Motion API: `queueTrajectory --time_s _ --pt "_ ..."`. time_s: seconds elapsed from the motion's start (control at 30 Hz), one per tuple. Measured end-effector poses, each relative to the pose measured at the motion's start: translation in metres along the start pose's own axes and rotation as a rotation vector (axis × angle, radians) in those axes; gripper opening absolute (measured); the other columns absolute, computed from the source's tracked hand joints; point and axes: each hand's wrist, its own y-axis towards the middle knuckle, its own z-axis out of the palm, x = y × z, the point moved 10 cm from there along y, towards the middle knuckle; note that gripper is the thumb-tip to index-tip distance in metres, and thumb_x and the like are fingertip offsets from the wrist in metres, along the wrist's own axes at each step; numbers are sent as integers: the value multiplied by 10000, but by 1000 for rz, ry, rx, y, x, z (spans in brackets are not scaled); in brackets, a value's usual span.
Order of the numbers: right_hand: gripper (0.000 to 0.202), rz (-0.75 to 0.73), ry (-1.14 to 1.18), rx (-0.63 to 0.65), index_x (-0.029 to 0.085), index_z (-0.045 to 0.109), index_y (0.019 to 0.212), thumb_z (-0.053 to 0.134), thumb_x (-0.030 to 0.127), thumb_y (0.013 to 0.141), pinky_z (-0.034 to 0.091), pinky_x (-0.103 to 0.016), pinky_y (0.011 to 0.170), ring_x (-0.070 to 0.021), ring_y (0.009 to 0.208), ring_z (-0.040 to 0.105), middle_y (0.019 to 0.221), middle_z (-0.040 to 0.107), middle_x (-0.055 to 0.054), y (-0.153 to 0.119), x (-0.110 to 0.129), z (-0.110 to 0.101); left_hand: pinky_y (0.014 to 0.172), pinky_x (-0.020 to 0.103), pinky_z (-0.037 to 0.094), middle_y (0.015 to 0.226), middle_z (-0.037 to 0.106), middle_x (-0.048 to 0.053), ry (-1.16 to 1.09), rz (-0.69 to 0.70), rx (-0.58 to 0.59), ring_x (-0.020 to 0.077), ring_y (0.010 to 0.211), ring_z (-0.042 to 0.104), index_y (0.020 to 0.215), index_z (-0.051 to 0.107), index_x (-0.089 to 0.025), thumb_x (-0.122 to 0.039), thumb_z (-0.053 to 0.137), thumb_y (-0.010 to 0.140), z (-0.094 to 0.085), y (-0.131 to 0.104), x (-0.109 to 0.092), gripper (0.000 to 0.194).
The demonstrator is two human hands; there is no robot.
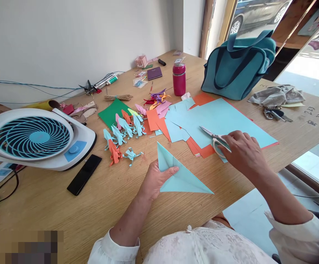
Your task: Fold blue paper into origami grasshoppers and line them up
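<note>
My left hand (156, 178) pinches a light blue paper (182, 179) folded into a triangle, its thumb flat on top and its other fingers hidden underneath. The paper's long point reaches right, towards the table's near edge. With curled fingers my right hand (243, 150) grips the pale handles of a pair of scissors (215, 137). Their blades point left and lie over a large light blue sheet (225, 117). Orange sheets (195, 148) stick out from under it. Left of the sheets stand several folded paper figures (126, 126), mostly light blue, with an orange one (114, 152) in front.
A white fan (38, 137) and a black phone (84, 175) are on the left. Further back are a green sheet (114, 112), a bundle of thin sticks (118, 97), a magenta bottle (179, 80) and a teal bag (233, 69). Keys (276, 114) and a grey cloth (276, 96) lie at right.
</note>
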Motion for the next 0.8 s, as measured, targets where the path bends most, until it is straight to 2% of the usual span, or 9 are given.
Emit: queueTrajectory --time_s 0.07,0.13,0.2,0.37,0.5,0.53,0.6,0.7,0.8 --pt "286 -68 399 -21 184 686 1015 469 366 972 439 -375 749 -259 922 607 1055 662 -140 -10 30 -14 675 291 565 814 760 46 64 32 8 178 704 693 822 719 -142 -337 901 607 2 -1 -2 343" --pt "248 -162 835 218 226 675 1025 524 412 962 460 -315 696 -197 860 610 990 678 -73 -24 73 -7 651 269 547 787 748 34 145 68 17 162 680 676 818 709 -143 -352 881 638 6 -3 -5 325" --pt "196 -206 1062 335 227 669 935 591 407 931 467 -300 709 -166 802 580 892 662 -33 -35 105 -7 625 254 527 751 728 24 221 90 28 149 649 652 808 694 -141 -372 860 665 9 -7 -8 318" --pt "242 -94 1179 247 205 580 763 595 373 935 397 -279 584 -130 662 481 704 552 11 -40 115 -7 679 278 529 801 725 40 354 105 89 171 705 653 860 703 -127 -378 832 685 18 -16 -12 332" --pt "210 -209 1137 36 205 542 746 599 268 938 392 -292 611 -125 653 473 699 533 14 -43 119 -29 626 265 505 749 705 35 507 178 27 163 662 628 813 693 -120 -356 776 750 12 -27 -21 258" --pt "178 -260 1115 -21 205 549 766 604 234 933 398 -297 623 -127 665 487 716 544 9 -44 122 -37 598 254 486 724 690 27 583 266 -13 151 639 609 791 684 -128 -349 756 777 10 -33 -30 233" --pt "92 -367 1051 -120 206 581 838 612 166 916 418 -309 652 -139 715 528 777 582 -11 -49 130 -52 599 245 465 712 672 13 782 556 -63 137 643 592 773 675 -152 -305 714 834 14 -51 -57 170" --pt "141 -485 934 -243 211 614 943 612 82 885 446 -329 691 -153 774 564 859 610 -36 -55 138 -68 717 257 479 809 692 16 1034 999 -26 145 766 618 892 686 -188 -173 633 895 34 -88 -82 56" --pt "231 -541 915 -305 216 615 995 593 24 868 479 -320 699 -153 811 594 928 622 -50 -61 141 -73 780 293 477 897 692 43 1163 1205 18 165 844 609 1029 660 -193 -100 557 910 42 -110 -87 183"
